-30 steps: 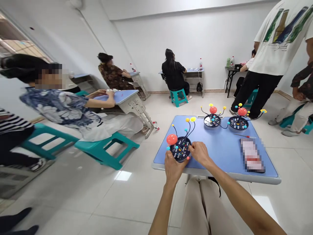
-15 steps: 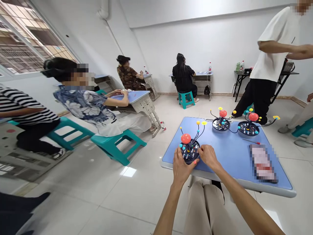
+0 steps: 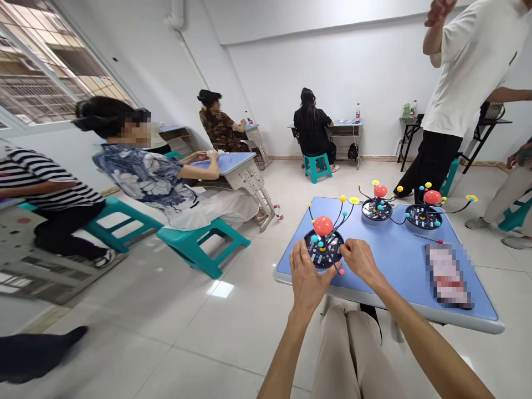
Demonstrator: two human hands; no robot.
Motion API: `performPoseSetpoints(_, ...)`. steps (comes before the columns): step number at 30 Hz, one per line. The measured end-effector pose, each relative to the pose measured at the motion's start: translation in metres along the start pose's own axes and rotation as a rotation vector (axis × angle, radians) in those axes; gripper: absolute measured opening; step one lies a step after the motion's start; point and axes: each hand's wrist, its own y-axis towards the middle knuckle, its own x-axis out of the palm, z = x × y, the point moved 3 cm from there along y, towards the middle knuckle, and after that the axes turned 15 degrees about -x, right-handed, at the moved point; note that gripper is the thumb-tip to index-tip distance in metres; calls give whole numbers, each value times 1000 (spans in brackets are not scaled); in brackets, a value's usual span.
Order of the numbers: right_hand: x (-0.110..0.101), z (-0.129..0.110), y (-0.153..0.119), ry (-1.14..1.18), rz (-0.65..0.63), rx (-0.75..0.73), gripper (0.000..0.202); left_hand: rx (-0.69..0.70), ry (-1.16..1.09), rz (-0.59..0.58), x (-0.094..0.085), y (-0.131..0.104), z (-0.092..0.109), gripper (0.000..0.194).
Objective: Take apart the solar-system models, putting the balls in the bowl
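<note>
Head view: we have both bare hands at one round, black-based planetary model (image 3: 316,256), set on the near left part of a pale-blue, grey-edged desk (image 3: 374,285). A glossy red ball (image 3: 323,226) stands over its printed face, with smaller coloured balls around it.

Hand state: our left hand (image 3: 306,284) grasps the base, fingers along its left side, thumb reaching round the near side toward a small pink ball (image 3: 341,271). Our right hand (image 3: 359,259) has its fingers curled in against the right rim; we cannot tell whether it pinches the rim or a small part there.

Step in hand, as we judge it: handling at the rim, left hand bracing, right hand doing the finer work. In our view the next move calls for a steady base and light right fingertips, clear of the thin stems.

Nearby: two similar black-based models, one at the far edge (image 3: 376,213), one at the far right (image 3: 423,219). A thin red-handled tool (image 3: 436,241) lies near a dark-edged, pixelated, phone-like slab (image 3: 448,276), both out of our grasp.
</note>
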Motion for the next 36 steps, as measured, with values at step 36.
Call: performPoseSetpoints(36,-29,83,-77,-397,-173,271,35,54,176,-226,84,-77,53,88)
